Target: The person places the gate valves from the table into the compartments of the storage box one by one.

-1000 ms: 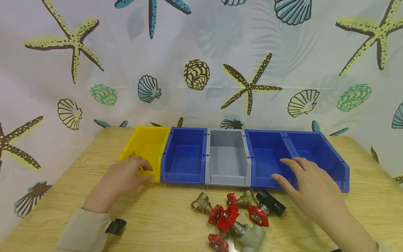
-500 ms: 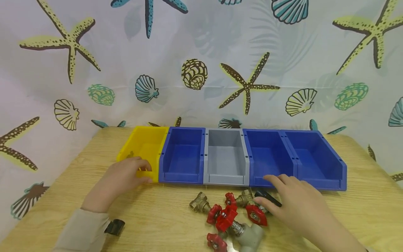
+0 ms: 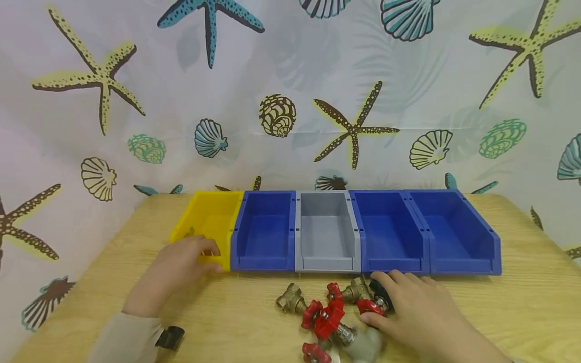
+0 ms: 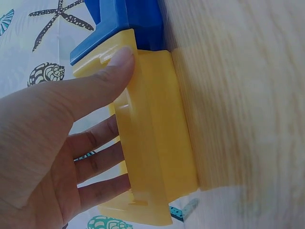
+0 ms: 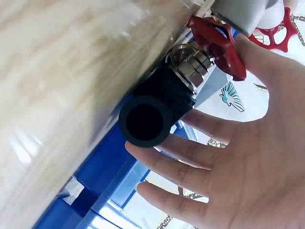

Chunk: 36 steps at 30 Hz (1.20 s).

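At the left end of a row of bins, my left hand (image 3: 179, 267) holds the front lip of a yellow bin (image 3: 218, 201). The left wrist view shows the thumb on the lip's outside and the fingers behind the wall. My right hand (image 3: 415, 307) is around a valve with a black body (image 5: 157, 105) and a red handwheel (image 5: 221, 45). Its thumb lies against the handwheel, and its fingers reach behind the black body. Beside it lie brass valves (image 3: 291, 298) with red handwheels and a grey valve (image 3: 363, 345). The right hand partly hides the black valve.
Right of the yellow bin stand a blue bin (image 3: 265, 237), a grey bin (image 3: 324, 232) and two more blue bins, a middle one (image 3: 386, 237) and an end one (image 3: 454, 237). Behind them hangs a curtain (image 3: 254, 70) with starfish and shells. The wooden table (image 3: 231, 322) spreads in front.
My right hand has moved down and left from above the right-hand blue bins to the black valve. The left hand has stayed at the yellow bin. The head view has shifted slightly.
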{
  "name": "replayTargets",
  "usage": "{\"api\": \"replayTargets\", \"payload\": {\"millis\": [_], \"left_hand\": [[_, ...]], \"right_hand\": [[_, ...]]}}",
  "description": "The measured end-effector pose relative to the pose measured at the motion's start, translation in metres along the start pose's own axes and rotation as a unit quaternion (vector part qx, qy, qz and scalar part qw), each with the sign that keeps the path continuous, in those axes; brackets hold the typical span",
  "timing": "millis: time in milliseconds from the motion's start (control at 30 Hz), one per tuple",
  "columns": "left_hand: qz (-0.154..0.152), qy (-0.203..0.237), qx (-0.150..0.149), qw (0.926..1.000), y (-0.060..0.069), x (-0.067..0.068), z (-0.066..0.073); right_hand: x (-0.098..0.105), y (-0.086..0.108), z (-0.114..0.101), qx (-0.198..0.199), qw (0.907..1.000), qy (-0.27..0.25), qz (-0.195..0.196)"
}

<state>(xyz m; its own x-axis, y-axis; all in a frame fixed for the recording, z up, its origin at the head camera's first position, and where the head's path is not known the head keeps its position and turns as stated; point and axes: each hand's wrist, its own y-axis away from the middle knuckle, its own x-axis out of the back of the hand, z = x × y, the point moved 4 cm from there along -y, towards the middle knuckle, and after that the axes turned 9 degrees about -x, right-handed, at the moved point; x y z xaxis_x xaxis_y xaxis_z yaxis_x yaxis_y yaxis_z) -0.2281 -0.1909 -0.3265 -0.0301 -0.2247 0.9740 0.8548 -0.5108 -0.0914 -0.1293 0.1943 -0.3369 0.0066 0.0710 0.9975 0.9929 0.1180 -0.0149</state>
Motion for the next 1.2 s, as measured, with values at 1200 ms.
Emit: {"api": "replayTargets", "payload": {"millis": [1200], "left_hand": [[0.011,-0.009,-0.021,0.9997,0.004,-0.004,0.0]], "right_hand": [[0.028,0.003,0.01,0.022,0.9984,-0.053,0.003]]}}
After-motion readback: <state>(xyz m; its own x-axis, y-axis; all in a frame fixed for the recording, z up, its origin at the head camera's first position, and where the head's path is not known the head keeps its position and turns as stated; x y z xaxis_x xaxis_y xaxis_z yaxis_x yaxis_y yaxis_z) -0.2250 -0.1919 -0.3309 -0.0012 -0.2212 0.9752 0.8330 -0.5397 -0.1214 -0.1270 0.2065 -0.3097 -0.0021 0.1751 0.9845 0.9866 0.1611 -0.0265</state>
